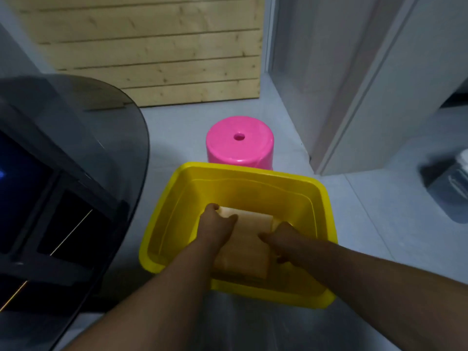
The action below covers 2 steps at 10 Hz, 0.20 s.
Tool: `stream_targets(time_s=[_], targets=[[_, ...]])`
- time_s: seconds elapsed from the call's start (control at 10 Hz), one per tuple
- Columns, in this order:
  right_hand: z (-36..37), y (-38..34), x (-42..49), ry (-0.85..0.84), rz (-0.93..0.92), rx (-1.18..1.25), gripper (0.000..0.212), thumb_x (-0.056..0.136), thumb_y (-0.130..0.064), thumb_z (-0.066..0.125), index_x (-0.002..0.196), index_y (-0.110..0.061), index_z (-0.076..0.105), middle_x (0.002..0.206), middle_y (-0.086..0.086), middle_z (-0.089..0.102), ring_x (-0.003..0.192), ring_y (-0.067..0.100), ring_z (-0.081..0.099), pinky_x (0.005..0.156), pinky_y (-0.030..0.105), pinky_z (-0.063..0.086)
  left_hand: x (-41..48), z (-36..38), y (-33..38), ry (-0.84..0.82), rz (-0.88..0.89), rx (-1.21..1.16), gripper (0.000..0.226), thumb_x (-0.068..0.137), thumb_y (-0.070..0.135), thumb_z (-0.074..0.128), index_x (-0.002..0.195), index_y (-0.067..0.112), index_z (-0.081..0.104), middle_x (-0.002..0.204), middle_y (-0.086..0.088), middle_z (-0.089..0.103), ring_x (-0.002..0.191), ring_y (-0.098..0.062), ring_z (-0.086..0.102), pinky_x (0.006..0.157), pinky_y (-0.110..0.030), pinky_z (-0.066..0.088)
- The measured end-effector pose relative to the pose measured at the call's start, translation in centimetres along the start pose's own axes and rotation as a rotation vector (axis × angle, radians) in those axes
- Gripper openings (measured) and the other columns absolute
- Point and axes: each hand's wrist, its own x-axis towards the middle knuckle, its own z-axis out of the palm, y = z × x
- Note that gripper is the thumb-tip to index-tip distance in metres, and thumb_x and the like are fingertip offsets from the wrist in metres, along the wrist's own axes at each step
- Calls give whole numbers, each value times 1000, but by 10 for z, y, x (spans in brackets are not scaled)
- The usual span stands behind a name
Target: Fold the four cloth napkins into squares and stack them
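Head view, looking down: both my forearms reach into a yellow rectangular plastic tub (326, 198) on the pale floor. Inside the tub, toward its near side, is a tan bundle of folded cloth napkins (250, 241), roughly square, with layered edges showing along its near side; I cannot count the layers. My left hand (217, 224) grips the bundle's far left corner, thumb across the top and fingers curled over the edge. My right hand (281, 239) clasps the right edge, thumb lying on top and fingers wrapped down the side. Just beyond the tub's far rim stands a pink round plastic stool (239, 145). Left of the tub is a dark tinted curved glass tabletop (101, 138).
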Motion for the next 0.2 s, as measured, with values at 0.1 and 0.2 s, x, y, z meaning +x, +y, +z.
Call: stream_targets(time_s=[0.1, 0.2], targets=[[-19, -14, -34, 15, -101, -47, 47, 92, -34, 66, 123, -2, 53, 115, 20, 60, 98, 35, 64, 60, 40, 58, -33, -20, 20, -19, 104, -53, 53, 88, 25, 73, 133, 6, 54, 114, -13, 65, 115, -32, 59, 96, -38, 48], [-32, -23, -73, 56, -209, -23, 22, 92, -27, 65, 81, -9, 61, 99, 23, 68, 91, 36, 68, 73, 46, 61, -67, -47, 36, -13, 114, -140, 31, 90, 24, 68, 117, 11, 60, 82, 3, 60, 95, -26, 61, 81, -35, 49]])
